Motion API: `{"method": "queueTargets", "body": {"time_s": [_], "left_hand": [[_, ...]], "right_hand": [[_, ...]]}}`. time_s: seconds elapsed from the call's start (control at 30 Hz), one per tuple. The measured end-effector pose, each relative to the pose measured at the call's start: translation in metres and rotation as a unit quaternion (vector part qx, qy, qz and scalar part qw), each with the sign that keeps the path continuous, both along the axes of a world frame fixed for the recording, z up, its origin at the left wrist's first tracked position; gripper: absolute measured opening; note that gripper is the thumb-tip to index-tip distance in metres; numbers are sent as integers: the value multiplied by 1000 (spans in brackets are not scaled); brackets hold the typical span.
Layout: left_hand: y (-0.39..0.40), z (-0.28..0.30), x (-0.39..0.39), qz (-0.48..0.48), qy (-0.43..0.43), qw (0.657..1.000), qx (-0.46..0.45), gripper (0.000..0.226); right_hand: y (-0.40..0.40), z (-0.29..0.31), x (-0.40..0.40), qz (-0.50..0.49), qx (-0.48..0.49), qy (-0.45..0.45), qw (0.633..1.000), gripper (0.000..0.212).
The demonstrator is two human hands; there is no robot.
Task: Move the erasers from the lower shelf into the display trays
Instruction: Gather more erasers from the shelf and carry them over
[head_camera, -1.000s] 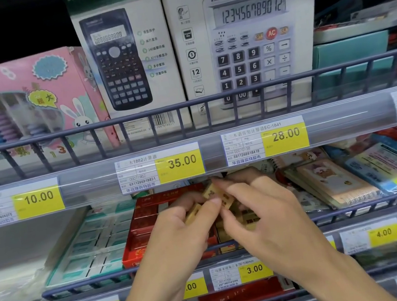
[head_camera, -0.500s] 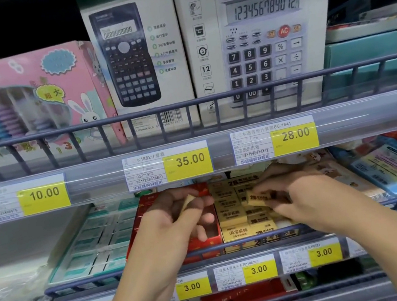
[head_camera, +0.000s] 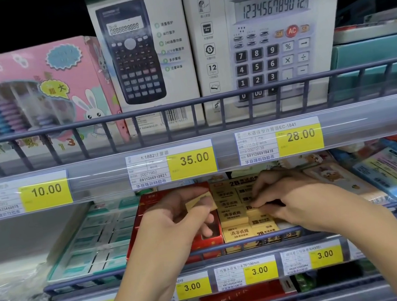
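Centre frame: right hand point(head_camera: 301, 201) is pinching an eraser point(head_camera: 253, 210) into the tray point(head_camera: 236, 248); left hand point(head_camera: 177, 221), just left, is gripping another eraser point(head_camera: 199, 202).

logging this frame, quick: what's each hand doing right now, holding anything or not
Left hand: holding a yellow eraser above the red tray.
Right hand: fingertips pinching a yellow eraser in the tray row.

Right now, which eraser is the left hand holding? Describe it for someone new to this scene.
Find the yellow 35.00 price tag. Directly below it, the left hand pinches one yellow eraser above the red tray. Unlike the eraser rows lying flat alongside, it is lifted and tilted.
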State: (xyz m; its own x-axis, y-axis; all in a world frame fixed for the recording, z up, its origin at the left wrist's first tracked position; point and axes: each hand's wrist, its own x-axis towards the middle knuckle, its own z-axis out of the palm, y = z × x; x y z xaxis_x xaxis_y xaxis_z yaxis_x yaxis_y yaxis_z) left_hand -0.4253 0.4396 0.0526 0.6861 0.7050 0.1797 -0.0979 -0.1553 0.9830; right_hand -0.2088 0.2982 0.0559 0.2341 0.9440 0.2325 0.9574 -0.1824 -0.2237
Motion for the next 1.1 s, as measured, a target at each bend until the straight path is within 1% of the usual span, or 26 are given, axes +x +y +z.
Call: {"method": "queueTargets", "body": {"time_s": [0.07,0.13,0.2,0.27,0.33,0.37,0.4,0.47,0.57,0.63,0.7,0.8,0.87,0.9,0.93,0.97,1.0,1.03,1.1], "left_hand": [[-2,1,0,-1,5,1000,-14,26],[-3,1,-1,-14,9,1000,-25,33],[-4,1,0,-27,4,999,-31,27],[-5,0,0,-38,-1,999,-31,22],[-7,0,0,-40,-8,999,-26,21],[-7,0,0,-41,-11,999,-21,19],[-8,0,0,-47,-13,999,-17,17],[-10,1,-1,-56,-14,998,-14,18],[-10,2,-6,-62,-2,998,-3,31],[-10,2,-9,-53,21,998,38,30],[-11,2,-9,-38,21,996,76,21],[-11,1,-6,-5,27,990,136,13],[-13,-1,-5,25,48,980,193,14],[-13,-3,-6,43,67,968,239,18],[-14,-6,-7,54,90,951,292,23],[-15,-10,-8,58,115,930,344,29],[-17,-13,-10,54,136,910,388,34],[-20,-17,-11,48,152,892,423,38],[-24,-24,-10,40,156,861,483,42]], "right_hand": [[-1,2,-2,-1,-9,-7,1000,22],[-4,3,-9,-4,19,5,1000,24],[-7,4,-21,-7,86,69,994,25],[-8,6,-38,22,147,155,977,27],[-6,5,-51,59,173,230,956,33],[-4,4,-55,70,179,250,949,37],[-2,4,-59,72,187,259,945,36],[1,3,-62,63,210,279,935,29],[1,2,-61,60,245,310,917,21],[-2,1,-60,60,249,322,912,20],[-4,2,-61,47,246,305,919,20],[-7,1,-61,33,230,207,950,20],[-10,5,-56,15,229,157,961,7],[-14,7,-50,-4,226,146,963,7],[-18,9,-45,-27,225,148,963,16],[-23,12,-39,-49,211,155,964,16],[-27,13,-32,-68,183,157,968,7],[-31,15,-26,-79,161,156,971,8],[-37,15,-19,-94,105,137,980,22]]}}
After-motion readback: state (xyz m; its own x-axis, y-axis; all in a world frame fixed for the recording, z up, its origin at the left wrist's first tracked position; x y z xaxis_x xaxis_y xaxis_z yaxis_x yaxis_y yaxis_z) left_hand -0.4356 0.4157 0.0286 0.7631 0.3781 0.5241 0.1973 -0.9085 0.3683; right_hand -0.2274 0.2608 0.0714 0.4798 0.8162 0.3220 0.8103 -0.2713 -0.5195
